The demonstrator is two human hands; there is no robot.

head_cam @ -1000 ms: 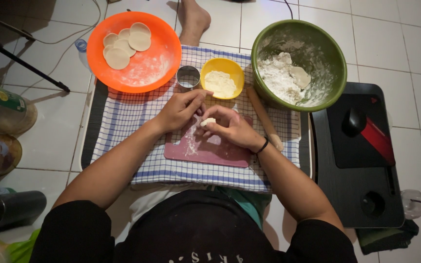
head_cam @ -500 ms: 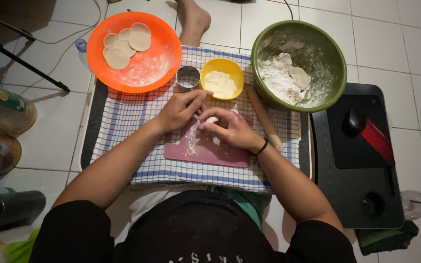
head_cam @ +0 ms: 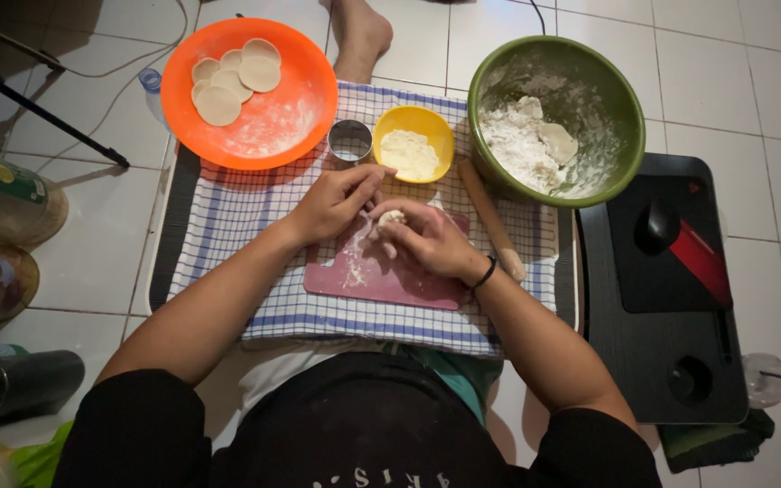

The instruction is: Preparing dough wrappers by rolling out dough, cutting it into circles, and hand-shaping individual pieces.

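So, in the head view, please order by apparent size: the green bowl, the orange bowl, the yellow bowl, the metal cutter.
1. Green bowl and orange bowl: they look alike, no ranking.
2. Yellow bowl.
3. Metal cutter.

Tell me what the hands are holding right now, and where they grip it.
Both hands, left hand and right hand, pinch a small dough piece at its edges.

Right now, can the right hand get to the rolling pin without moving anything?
Probably yes. The rolling pin lies bare on the checked cloth just beside the right hand, nothing between them. But that hand is busy pinching a dough piece with the left hand.
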